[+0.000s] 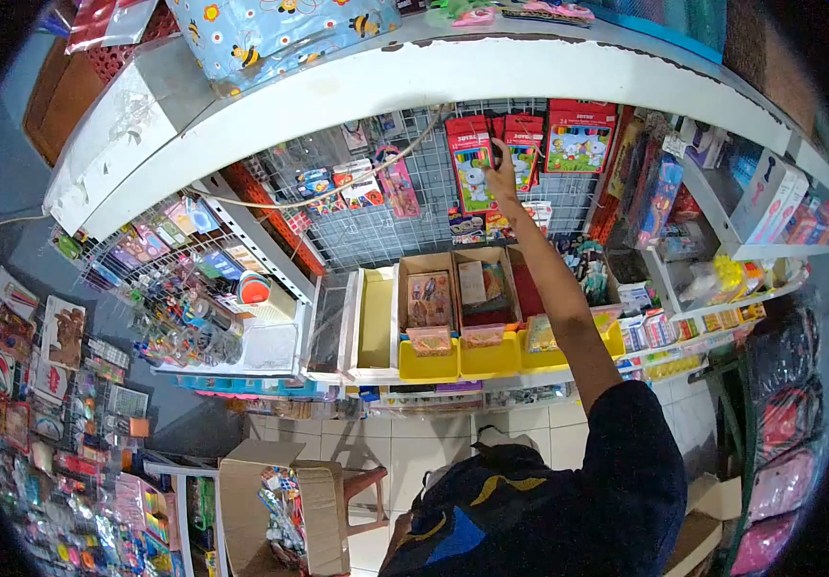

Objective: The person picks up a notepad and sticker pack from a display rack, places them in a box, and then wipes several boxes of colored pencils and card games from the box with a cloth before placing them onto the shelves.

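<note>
My right hand (pixel 502 181) is raised to a wire grid wall (pixel 337 231), its fingers closed at the right edge of a red pack of coloured pencils (pixel 473 173). On the pack's front is a cartoon animal on green. Just beyond my fingers another similar red pack (pixel 526 144) hangs, partly covered by the hand. A wider red pack (pixel 580 137) hangs further right. My left hand does not show; only a bit of skin appears at the lower edge beside my dark shirt (pixel 530 510).
A white shelf edge (pixel 491 67) curves above the grid. Below my arm stand cardboard boxes (pixel 427 264) and yellow bins (pixel 488 361) on a counter. Small packaged goods crowd both sides. An open carton (pixel 241 510) and a brown stool (pixel 366 486) stand on the tiled floor.
</note>
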The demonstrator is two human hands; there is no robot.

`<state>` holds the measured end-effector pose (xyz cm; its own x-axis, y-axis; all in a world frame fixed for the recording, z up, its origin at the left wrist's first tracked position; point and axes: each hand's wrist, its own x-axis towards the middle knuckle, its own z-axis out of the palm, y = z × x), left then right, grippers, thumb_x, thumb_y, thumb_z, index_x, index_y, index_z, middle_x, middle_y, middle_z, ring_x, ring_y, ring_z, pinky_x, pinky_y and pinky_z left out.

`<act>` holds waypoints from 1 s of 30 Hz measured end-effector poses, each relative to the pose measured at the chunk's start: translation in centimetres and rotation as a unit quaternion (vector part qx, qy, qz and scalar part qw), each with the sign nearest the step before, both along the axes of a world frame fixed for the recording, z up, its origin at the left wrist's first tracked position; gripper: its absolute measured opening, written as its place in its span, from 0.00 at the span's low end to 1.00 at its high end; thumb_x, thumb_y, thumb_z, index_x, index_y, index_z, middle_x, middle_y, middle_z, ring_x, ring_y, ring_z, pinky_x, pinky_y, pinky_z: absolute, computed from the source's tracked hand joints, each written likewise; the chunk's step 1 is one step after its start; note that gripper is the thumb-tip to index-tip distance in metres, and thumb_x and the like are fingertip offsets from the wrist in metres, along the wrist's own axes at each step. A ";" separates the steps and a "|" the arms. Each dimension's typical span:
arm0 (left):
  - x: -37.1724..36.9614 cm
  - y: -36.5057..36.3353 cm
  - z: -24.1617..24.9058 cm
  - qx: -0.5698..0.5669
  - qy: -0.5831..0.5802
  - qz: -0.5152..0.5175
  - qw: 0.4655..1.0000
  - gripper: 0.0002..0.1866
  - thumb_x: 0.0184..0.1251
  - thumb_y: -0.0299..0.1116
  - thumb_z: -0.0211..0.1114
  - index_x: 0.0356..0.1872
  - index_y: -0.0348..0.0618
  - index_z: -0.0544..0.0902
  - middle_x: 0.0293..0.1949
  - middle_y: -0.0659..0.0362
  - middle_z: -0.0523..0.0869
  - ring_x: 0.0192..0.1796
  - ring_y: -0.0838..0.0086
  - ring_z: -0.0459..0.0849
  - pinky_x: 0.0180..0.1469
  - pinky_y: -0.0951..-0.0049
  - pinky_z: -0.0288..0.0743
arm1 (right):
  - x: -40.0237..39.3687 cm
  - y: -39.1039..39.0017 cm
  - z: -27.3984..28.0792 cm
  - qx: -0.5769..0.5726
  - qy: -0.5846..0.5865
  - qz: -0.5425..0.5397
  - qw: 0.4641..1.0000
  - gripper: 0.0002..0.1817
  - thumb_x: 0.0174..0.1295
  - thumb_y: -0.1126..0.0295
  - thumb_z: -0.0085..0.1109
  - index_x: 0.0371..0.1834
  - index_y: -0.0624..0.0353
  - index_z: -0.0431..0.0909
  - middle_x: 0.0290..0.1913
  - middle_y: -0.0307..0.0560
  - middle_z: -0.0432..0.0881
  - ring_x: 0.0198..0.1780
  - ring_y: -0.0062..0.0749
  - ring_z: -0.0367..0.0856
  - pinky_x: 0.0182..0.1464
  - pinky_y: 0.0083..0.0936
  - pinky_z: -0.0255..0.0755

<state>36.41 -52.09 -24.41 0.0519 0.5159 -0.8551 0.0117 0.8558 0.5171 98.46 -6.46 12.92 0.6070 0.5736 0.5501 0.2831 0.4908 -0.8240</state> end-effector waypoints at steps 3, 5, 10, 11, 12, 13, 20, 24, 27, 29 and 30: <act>-0.4 0.0 0.0 -0.001 0.005 -0.003 1.000 0.20 0.67 0.50 0.55 0.49 0.47 0.77 0.41 0.53 0.84 0.43 0.59 0.83 0.46 0.56 0.76 | 1.2 2.3 -2.2 -0.066 -0.060 -0.121 0.989 0.29 0.50 0.83 0.61 0.58 0.56 0.66 0.38 0.39 0.77 0.36 0.25 0.75 0.40 0.24 0.71; -0.6 -0.1 0.0 -0.001 0.008 -0.007 1.000 0.20 0.68 0.50 0.55 0.48 0.46 0.77 0.41 0.53 0.84 0.43 0.59 0.82 0.46 0.56 0.76 | 1.2 1.6 -2.2 -0.080 -0.018 -0.165 0.983 0.28 0.48 0.79 0.64 0.55 0.60 0.66 0.42 0.50 0.75 0.42 0.36 0.75 0.45 0.32 0.70; -0.7 -0.7 -0.4 0.002 0.011 -0.007 1.000 0.20 0.68 0.50 0.55 0.48 0.45 0.77 0.41 0.52 0.84 0.44 0.58 0.82 0.46 0.57 0.75 | 1.7 -1.5 -0.7 -0.143 0.018 -0.323 0.936 0.41 0.45 0.66 0.71 0.62 0.60 0.57 0.57 0.66 0.64 0.58 0.58 0.66 0.59 0.46 0.63; -0.8 -0.9 -0.5 0.005 0.012 -0.006 1.000 0.20 0.68 0.50 0.55 0.47 0.45 0.77 0.41 0.52 0.84 0.44 0.58 0.82 0.47 0.57 0.75 | 1.9 -1.9 -0.2 -0.166 0.024 -0.350 0.921 0.45 0.44 0.62 0.74 0.63 0.59 0.55 0.60 0.67 0.62 0.61 0.60 0.64 0.60 0.48 0.61; -0.8 -1.1 -0.5 0.006 0.012 -0.004 1.000 0.20 0.68 0.50 0.55 0.47 0.45 0.78 0.41 0.52 0.84 0.44 0.58 0.82 0.47 0.57 0.75 | 2.8 -1.2 -0.5 -0.191 0.021 -0.373 0.908 0.55 0.40 0.54 0.78 0.67 0.59 0.50 0.64 0.67 0.57 0.65 0.62 0.60 0.63 0.51 0.60; -0.6 -1.2 -0.6 0.003 0.012 -0.002 1.000 0.20 0.68 0.50 0.55 0.47 0.45 0.78 0.41 0.52 0.84 0.44 0.58 0.82 0.47 0.57 0.75 | 3.0 -1.4 0.1 -0.222 0.012 -0.348 0.911 0.59 0.38 0.52 0.78 0.68 0.62 0.48 0.64 0.69 0.57 0.65 0.62 0.59 0.63 0.51 0.60; 1.3 -1.4 -0.9 0.002 0.014 0.007 1.000 0.20 0.68 0.49 0.54 0.46 0.43 0.78 0.41 0.51 0.84 0.44 0.58 0.82 0.47 0.57 0.75 | 3.7 -3.0 2.6 -0.268 -0.113 -0.314 0.904 0.57 0.40 0.53 0.78 0.67 0.65 0.50 0.61 0.64 0.65 0.63 0.59 0.65 0.59 0.56 0.64; 2.3 -0.9 -0.7 0.001 0.019 0.008 1.000 0.20 0.68 0.49 0.54 0.46 0.42 0.79 0.41 0.50 0.84 0.45 0.58 0.82 0.48 0.58 0.75 | 3.1 -4.1 2.8 -0.260 -0.175 -0.342 0.886 0.57 0.41 0.54 0.77 0.69 0.64 0.49 0.62 0.65 0.64 0.63 0.60 0.64 0.59 0.59 0.62; 2.8 -0.5 -0.7 0.001 0.021 0.007 1.000 0.20 0.68 0.49 0.54 0.45 0.42 0.79 0.41 0.50 0.84 0.45 0.58 0.82 0.48 0.58 0.75 | 3.7 -4.0 2.9 -0.294 -0.173 -0.307 0.888 0.59 0.42 0.52 0.76 0.71 0.62 0.45 0.65 0.64 0.60 0.67 0.60 0.61 0.61 0.64 0.58; 3.0 -0.5 -0.6 0.006 0.022 0.002 1.000 0.20 0.69 0.49 0.54 0.45 0.41 0.79 0.41 0.50 0.84 0.45 0.58 0.82 0.48 0.58 0.74 | 2.6 -4.6 4.0 -0.315 -0.165 -0.298 0.886 0.60 0.43 0.52 0.76 0.72 0.61 0.44 0.65 0.65 0.60 0.67 0.60 0.60 0.61 0.66 0.57; 3.1 -0.5 -0.6 0.007 0.023 0.002 1.000 0.20 0.69 0.49 0.54 0.45 0.41 0.79 0.41 0.50 0.84 0.45 0.58 0.82 0.48 0.58 0.74 | 2.4 -4.7 4.2 -0.318 -0.159 -0.292 0.888 0.61 0.42 0.51 0.77 0.73 0.60 0.42 0.66 0.65 0.59 0.67 0.61 0.59 0.62 0.68 0.54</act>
